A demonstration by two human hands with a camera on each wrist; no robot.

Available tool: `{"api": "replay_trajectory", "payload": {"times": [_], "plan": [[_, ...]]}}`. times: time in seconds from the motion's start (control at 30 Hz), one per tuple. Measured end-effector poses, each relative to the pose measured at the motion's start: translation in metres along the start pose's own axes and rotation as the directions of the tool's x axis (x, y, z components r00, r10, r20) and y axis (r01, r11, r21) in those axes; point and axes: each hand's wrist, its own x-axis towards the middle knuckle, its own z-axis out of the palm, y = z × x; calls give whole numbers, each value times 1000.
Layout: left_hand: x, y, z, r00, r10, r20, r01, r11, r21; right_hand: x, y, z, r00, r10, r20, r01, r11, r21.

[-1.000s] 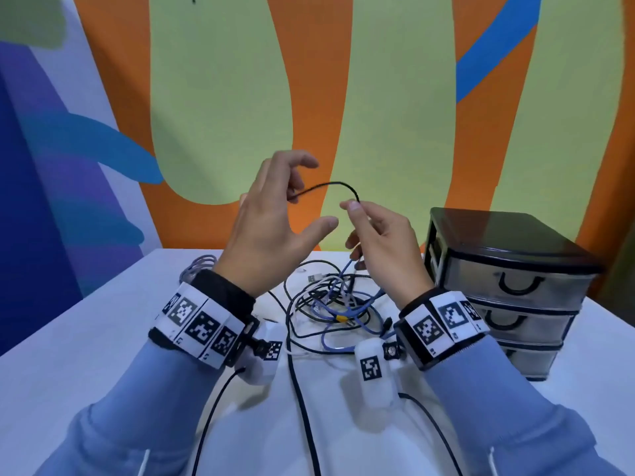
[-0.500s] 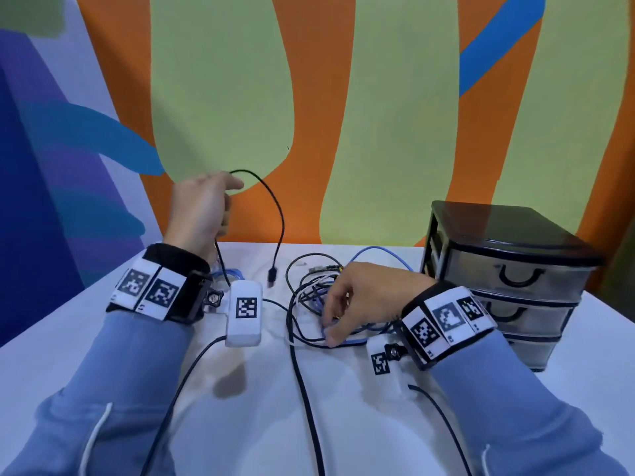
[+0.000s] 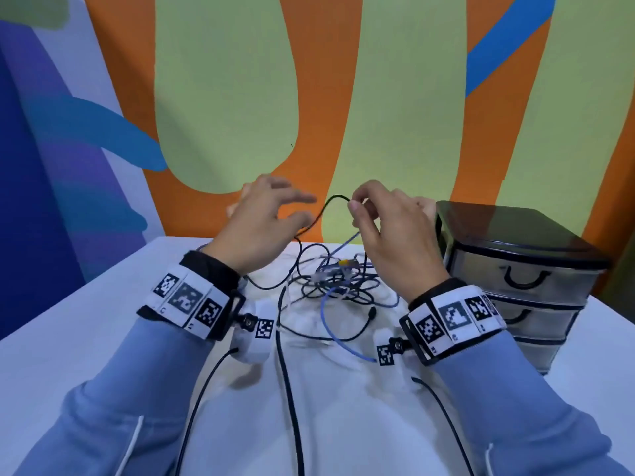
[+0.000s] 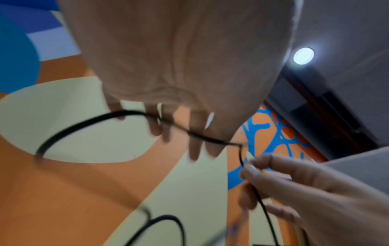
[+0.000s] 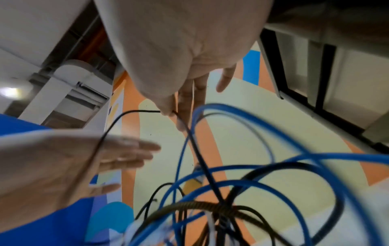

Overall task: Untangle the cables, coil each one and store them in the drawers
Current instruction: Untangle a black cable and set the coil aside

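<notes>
Hands were raised mid-frame: right hand pinched the black cable, left hand spread, holding nothing; slack would best be drawn gently from the tangle.

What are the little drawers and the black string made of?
The drawer unit looks like plastic: glossy black top and frame, cloudy see-through drawer fronts, black loop handles. The black cable looks rubber or soft plastic coated, smooth and bendy, curving freely between the right hand and left hand.

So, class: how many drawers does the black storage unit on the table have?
3, stacked one above another in the storage unit: top drawer, middle drawer, bottom drawer. All look closed; the right hand and wrist hide part of their left ends.
</notes>
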Motion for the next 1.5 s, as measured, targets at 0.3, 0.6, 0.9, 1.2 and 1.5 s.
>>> {"api": "replay_trajectory", "payload": {"times": [0.3,0.6,0.9,1.2,1.5], "plan": [[-8,31,8,1000,-13,-21,-5,718,-696,-2,-10,3,1000,-3,6,1,951,309],[-7,27,-11,918,164,-360,-358,733,-579,-10,-34,-1,859,-86,505,-364,590,720],[-10,28,-30,743,11,-670,-507,663,-551,-6,6,17,912,57,407,-148,970,195],[5,-14,-32,786,-397,-474,-17,753,-658,-5,9,4,998,59,25,-63,979,194],[-8,21,3,950,297,-94,-298,954,5,-6,-5,-2,964,94,248,-94,995,-12]]}}
